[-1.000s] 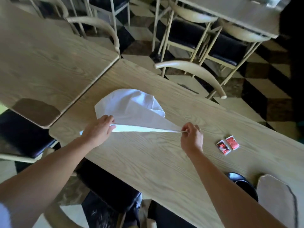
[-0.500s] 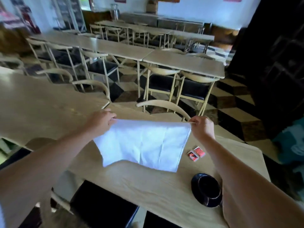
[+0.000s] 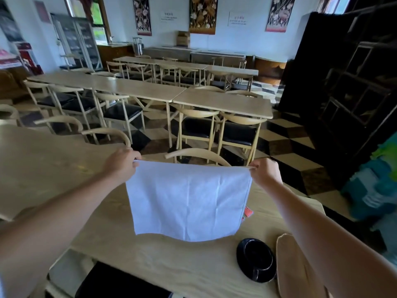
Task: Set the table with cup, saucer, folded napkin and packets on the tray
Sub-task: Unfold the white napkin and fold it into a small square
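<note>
Since the earlier frame, both hands have raised the one white napkin [image 3: 188, 198] higher, and it now covers most of the red packets [image 3: 248, 211]; only one red edge shows, so their count cannot be told. Left hand [image 3: 121, 166] pinches the top left corner, fingers closed on the cloth. Right hand [image 3: 265, 174] pinches the top right corner likewise. Napkin hangs flat above the wooden table [image 3: 171, 265]. One black cup sits on one black saucer [image 3: 255, 260], just beside one wooden tray [image 3: 290, 265] at the near right.
</note>
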Demonstrator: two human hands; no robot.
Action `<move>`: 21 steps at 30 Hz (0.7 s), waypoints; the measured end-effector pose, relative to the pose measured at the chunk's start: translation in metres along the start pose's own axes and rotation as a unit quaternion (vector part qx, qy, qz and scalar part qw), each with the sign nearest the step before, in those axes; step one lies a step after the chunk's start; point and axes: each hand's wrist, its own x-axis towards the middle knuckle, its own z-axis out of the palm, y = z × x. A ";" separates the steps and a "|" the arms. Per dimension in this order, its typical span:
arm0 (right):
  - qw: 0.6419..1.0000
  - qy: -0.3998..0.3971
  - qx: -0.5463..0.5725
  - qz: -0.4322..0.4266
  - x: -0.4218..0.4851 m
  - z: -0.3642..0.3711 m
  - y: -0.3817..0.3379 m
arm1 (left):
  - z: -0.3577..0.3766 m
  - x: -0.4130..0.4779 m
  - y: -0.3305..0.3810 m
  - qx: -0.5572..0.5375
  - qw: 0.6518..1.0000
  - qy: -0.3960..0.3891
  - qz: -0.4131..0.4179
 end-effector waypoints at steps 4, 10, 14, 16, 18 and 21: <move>1.000 -0.002 -0.009 -0.006 0.016 0.002 -0.014 | 0.006 0.019 -0.009 0.001 0.999 0.037 -0.009; 1.000 0.026 -0.007 -0.010 0.047 0.011 -0.038 | 0.008 0.054 -0.026 -0.022 0.998 0.062 -0.025; 0.998 0.052 -0.011 -0.029 0.056 0.012 -0.040 | 0.001 0.062 -0.037 -0.027 0.995 0.100 -0.014; 0.997 0.065 -0.007 -0.034 0.052 0.014 -0.035 | -0.001 0.057 -0.040 -0.028 0.994 0.109 -0.006; 0.998 0.059 0.001 -0.030 0.042 0.019 -0.025 | 0.002 0.046 -0.043 -0.041 0.995 0.093 0.008; 0.999 0.026 0.019 -0.013 0.014 0.032 0.002 | 0.017 0.016 -0.048 -0.056 0.998 0.016 0.027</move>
